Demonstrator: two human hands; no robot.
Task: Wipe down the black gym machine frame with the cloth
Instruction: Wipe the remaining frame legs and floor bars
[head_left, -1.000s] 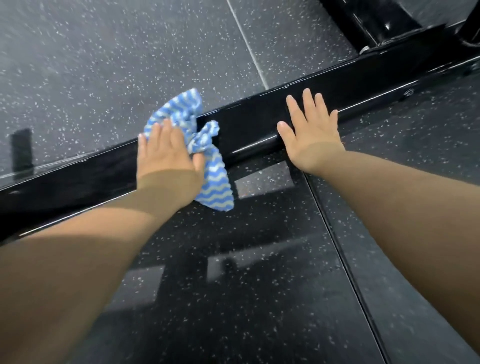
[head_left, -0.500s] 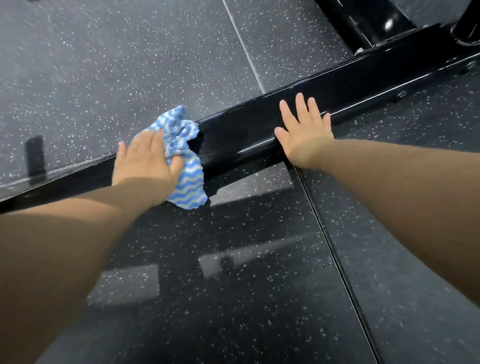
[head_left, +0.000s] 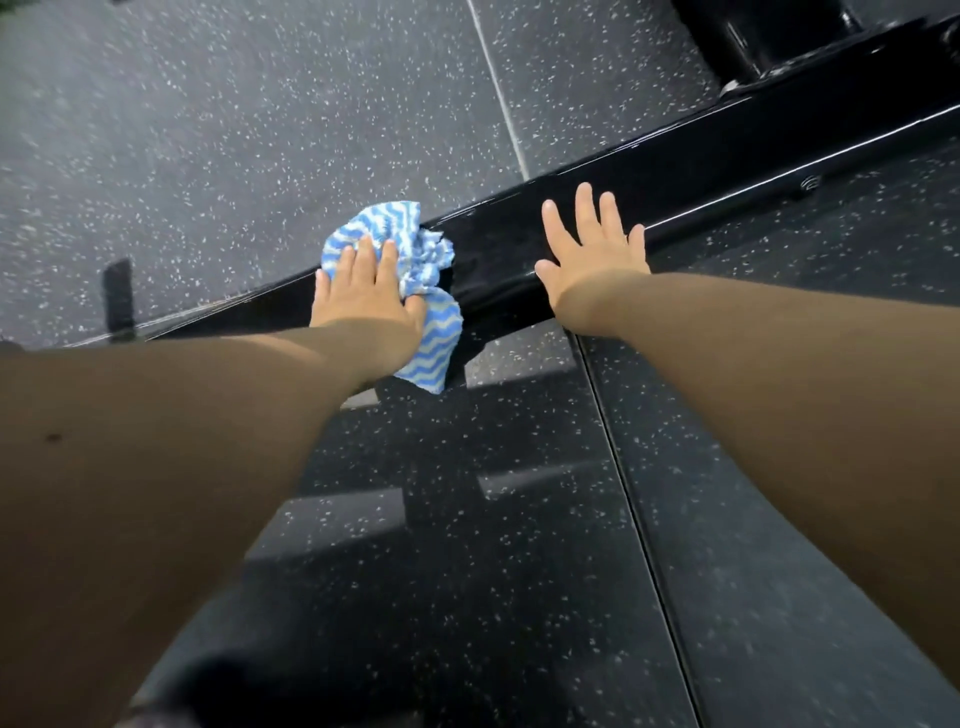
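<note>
Blue cloth (head_left: 387, 224), apparently beneath left hand (head_left: 363, 297)

glossy black frame (head_left: 685, 171); soft crumpled woven cloth (head_left: 410, 249); matt speckled rubbery floor (head_left: 260, 130).

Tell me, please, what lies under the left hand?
Under the left hand lies the blue-and-white cloth, bunched on the black frame. The frame surface beneath the cloth is covered and cannot be seen.

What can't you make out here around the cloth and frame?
Head view:
- Surface of the black frame under the cloth: covered by cloth and left hand.
- Frame's far ends: cut off by the right edge, hidden behind the left forearm.
- Palm contact of the right hand: hidden by its own back.
</note>
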